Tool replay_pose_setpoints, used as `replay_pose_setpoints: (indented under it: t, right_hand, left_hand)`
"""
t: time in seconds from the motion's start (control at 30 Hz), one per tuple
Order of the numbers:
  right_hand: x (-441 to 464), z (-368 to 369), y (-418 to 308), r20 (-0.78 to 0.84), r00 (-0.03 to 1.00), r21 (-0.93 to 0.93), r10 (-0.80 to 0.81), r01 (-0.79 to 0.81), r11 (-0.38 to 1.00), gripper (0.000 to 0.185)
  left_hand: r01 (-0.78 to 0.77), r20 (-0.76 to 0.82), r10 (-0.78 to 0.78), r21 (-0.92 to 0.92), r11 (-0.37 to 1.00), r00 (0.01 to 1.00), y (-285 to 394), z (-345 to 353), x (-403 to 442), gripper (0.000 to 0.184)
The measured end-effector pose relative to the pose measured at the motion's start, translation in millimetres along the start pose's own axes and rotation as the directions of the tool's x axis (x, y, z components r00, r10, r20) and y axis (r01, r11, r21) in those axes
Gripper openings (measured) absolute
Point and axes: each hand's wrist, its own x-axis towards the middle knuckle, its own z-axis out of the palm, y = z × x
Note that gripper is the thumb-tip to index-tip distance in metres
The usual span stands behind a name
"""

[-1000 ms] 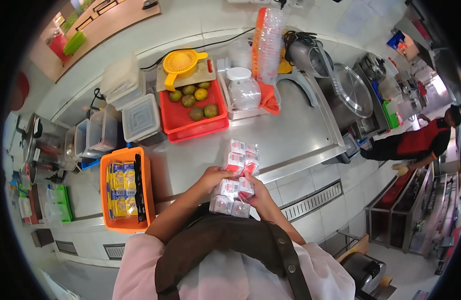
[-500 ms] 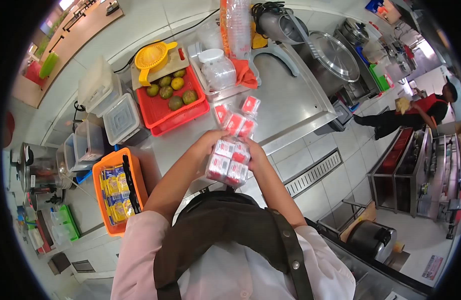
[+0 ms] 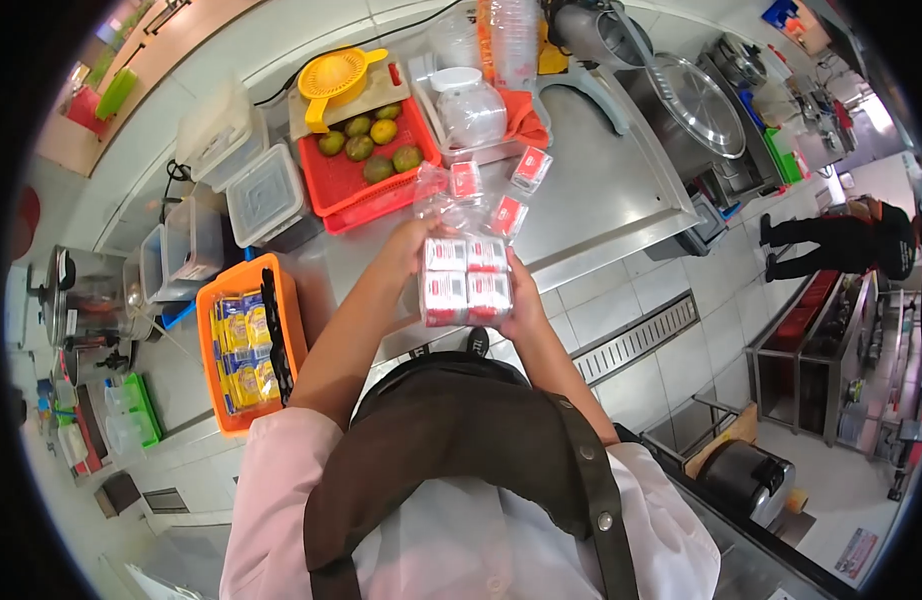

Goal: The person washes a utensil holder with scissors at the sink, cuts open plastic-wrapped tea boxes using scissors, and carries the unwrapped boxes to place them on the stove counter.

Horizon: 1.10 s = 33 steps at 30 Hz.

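In front of my body I hold a pack of small red-and-white boxes (image 3: pixel 467 283) in clear plastic wrap. My left hand (image 3: pixel 413 245) is closed on its upper left edge, and my right hand (image 3: pixel 524 297) grips its right side. Several boxes show their printed faces upward in the pack. Torn clear plastic (image 3: pixel 443 200) bunches at the far edge, beside my left fingers. Beyond the pack, three separate boxes of the same kind lie on the steel counter: a near one (image 3: pixel 509 215), a left one (image 3: pixel 466 179) and a right one (image 3: pixel 532 168).
A red basket (image 3: pixel 333 212) with green citrus fruit stands on the steel counter (image 3: pixel 591 185), a yellow juicer (image 3: pixel 333 75) behind it. Lidded plastic containers (image 3: pixel 266 195) and an orange basket (image 3: pixel 299 335) of yellow packets are left. A person (image 3: pixel 841 240) stands far right.
The boxes beyond the pack have spread apart on the counter. The pack is now tilted more toward me, with my hands at its sides. The person at right has turned away.
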Motion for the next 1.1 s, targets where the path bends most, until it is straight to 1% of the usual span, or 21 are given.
replay_pose_setpoints:
  t: [0.07,0.1,0.2,0.3,0.33,0.37,0.4,0.43,0.47,0.53,0.6,0.63,0.67,0.73,0.77,0.8,0.87,0.93,0.97,1.07,1.1]
  right_hand:
    - [-23,31,-7,-0.019,0.991,-0.081,0.133,-0.134,0.988,0.063]
    - [-15,22,-3,0.048,0.988,-0.106,0.148,-0.142,0.984,0.073]
    - [-21,36,-2,0.027,0.989,-0.151,0.147,-0.141,0.978,0.072]
    - [-22,26,4,0.114,0.984,-0.222,0.136,-0.108,0.969,0.067]
    - [-22,22,6,0.141,0.981,-0.26,0.136,-0.095,0.961,0.066]
    - [-28,27,7,0.197,0.978,-0.272,0.066,-0.01,0.962,0.068]
    - [-33,32,8,0.159,0.987,-0.289,0.019,0.028,0.957,0.078]
    - [-36,33,11,0.18,0.983,-0.327,-0.018,0.078,0.942,0.08]
    - [-38,31,16,0.199,0.979,-0.363,-0.054,0.124,0.923,0.082]
    - [-36,11,28,0.264,0.961,-0.231,-0.081,0.144,0.962,0.073]
    - [-46,9,32,0.149,0.986,-0.183,-0.07,0.097,0.978,0.069]
    - [-48,3,34,0.147,0.988,-0.212,-0.056,0.087,0.973,0.068]
    - [-47,-6,35,0.146,0.988,-0.243,-0.044,0.079,0.967,0.066]
    - [-54,-15,32,0.123,0.991,-0.323,-0.047,0.085,0.943,0.064]
    - [-64,-17,31,0.1,0.993,-0.369,-0.064,0.097,0.924,0.062]
    - [-73,-20,31,0.078,0.994,-0.415,-0.083,0.108,0.903,0.061]
    - [-82,-36,32,0.003,0.994,-0.316,-0.109,0.104,0.943,0.05]
    - [-87,-52,32,-0.06,0.991,-0.25,-0.119,0.101,0.963,0.044]
    - [-90,-55,31,-0.112,0.987,-0.221,-0.113,0.086,0.971,0.037]
    - [-91,-55,32,-0.235,0.955,-0.304,-0.182,0.106,0.947,0.033]
    - [-84,-63,33,-0.255,0.946,-0.462,-0.201,0.064,0.885,0.03]
  left_hand:
    - [-0.069,-0.033,0.067,-0.033,0.997,0.997,6,-4,-4,0.035]
    - [-0.104,-0.048,0.102,-0.047,0.993,0.994,8,-6,-7,0.037]
    - [-0.038,-0.076,0.033,-0.058,0.998,0.997,9,-12,-10,0.038]
    - [0.006,0.049,-0.002,-0.074,0.997,0.999,4,-38,5,0.038]
    - [-0.06,0.072,0.065,-0.07,0.996,0.995,3,-39,3,0.04]
    - [-0.13,0.097,0.135,-0.065,0.989,0.986,2,-38,-2,0.042]
    - [-0.2,0.123,0.206,-0.06,0.978,0.971,0,-37,-7,0.044]
    - [-0.158,-0.042,0.162,0.088,0.984,0.986,9,-11,-41,0.047]
    - [-0.194,0.052,0.19,0.108,0.975,0.98,-1,-11,-54,0.046]
    - [-0.265,0.242,0.227,0.14,0.954,0.943,-23,-13,-75,0.047]
    - [-0.221,0.284,0.177,0.13,0.967,0.942,-36,-6,-99,0.048]
    - [-0.198,0.305,0.152,0.125,0.972,0.94,-42,-4,-106,0.049]
    - [-0.161,0.248,0.117,0.165,0.973,0.962,-48,-5,-102,0.052]
    - [-0.25,0.312,0.143,0.34,0.906,0.939,-57,5,-109,0.049]
    - [-0.204,0.296,0.114,0.297,0.933,0.949,-61,17,-116,0.047]
    - [-0.231,0.321,0.13,0.3,0.926,0.938,-67,23,-110,0.048]
    - [-0.355,0.416,0.191,0.361,0.862,0.889,-83,30,-91,0.05]
    - [-0.272,0.358,0.097,0.48,0.834,0.929,-86,43,-88,0.053]
    - [-0.227,0.323,0.051,0.536,0.813,0.945,-85,48,-90,0.055]
    - [-0.138,0.355,-0.017,0.407,0.903,0.935,-92,49,-73,0.059]
    - [-0.132,0.362,-0.014,0.375,0.918,0.932,-90,46,-73,0.058]
